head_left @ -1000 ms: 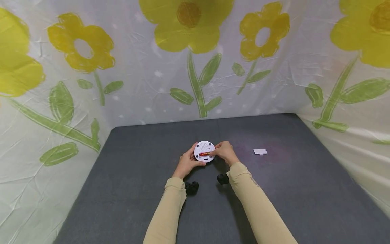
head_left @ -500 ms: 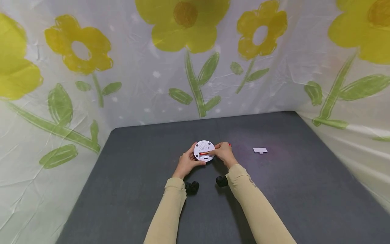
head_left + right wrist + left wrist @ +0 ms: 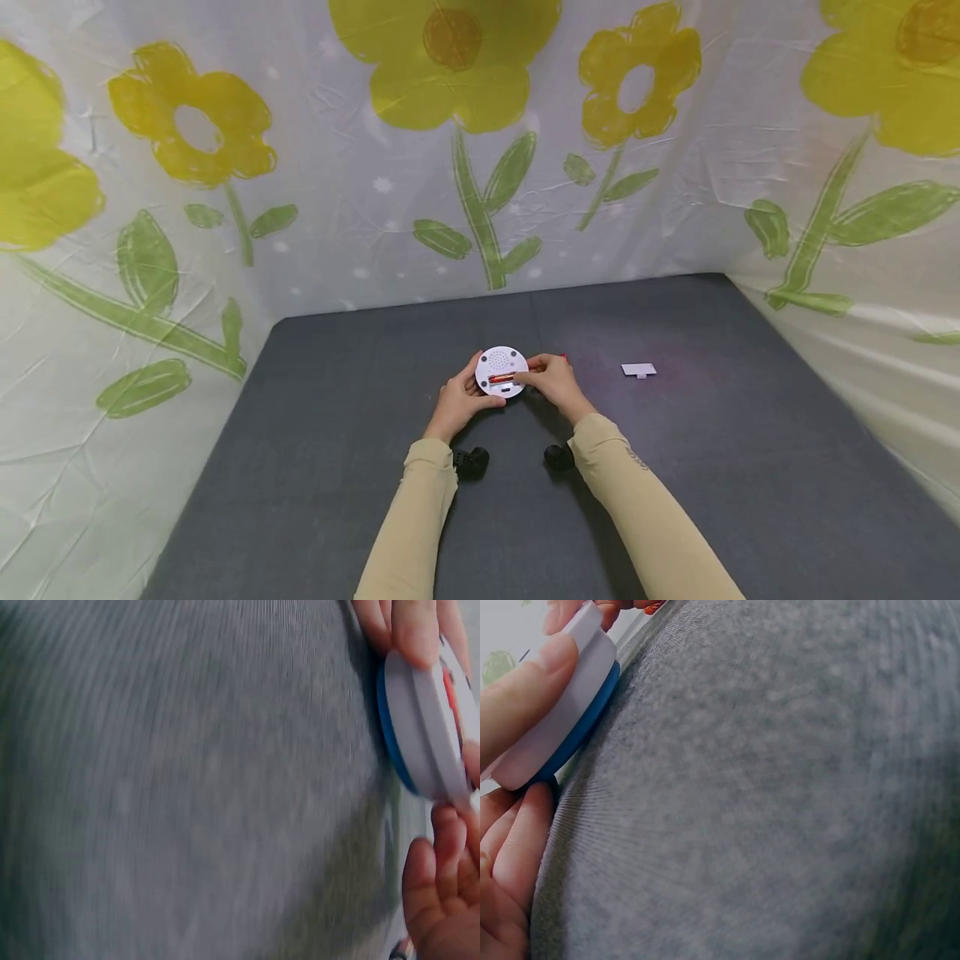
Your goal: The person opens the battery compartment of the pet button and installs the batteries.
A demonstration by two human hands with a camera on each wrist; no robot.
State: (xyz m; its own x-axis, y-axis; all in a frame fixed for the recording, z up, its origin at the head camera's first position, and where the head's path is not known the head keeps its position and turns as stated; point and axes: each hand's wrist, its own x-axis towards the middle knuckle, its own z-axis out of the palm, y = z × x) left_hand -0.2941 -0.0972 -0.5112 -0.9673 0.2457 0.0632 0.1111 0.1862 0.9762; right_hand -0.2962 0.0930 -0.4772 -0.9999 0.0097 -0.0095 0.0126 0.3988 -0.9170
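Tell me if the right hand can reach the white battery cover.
Probably yes: nothing visible stands between the right hand and the white battery cover, though that hand is occupied at the round white device.

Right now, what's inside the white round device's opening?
A red battery shows inside the white round device. The thumb of the right hand covers its right end; that end and whatever lies beneath the battery can't be seen.
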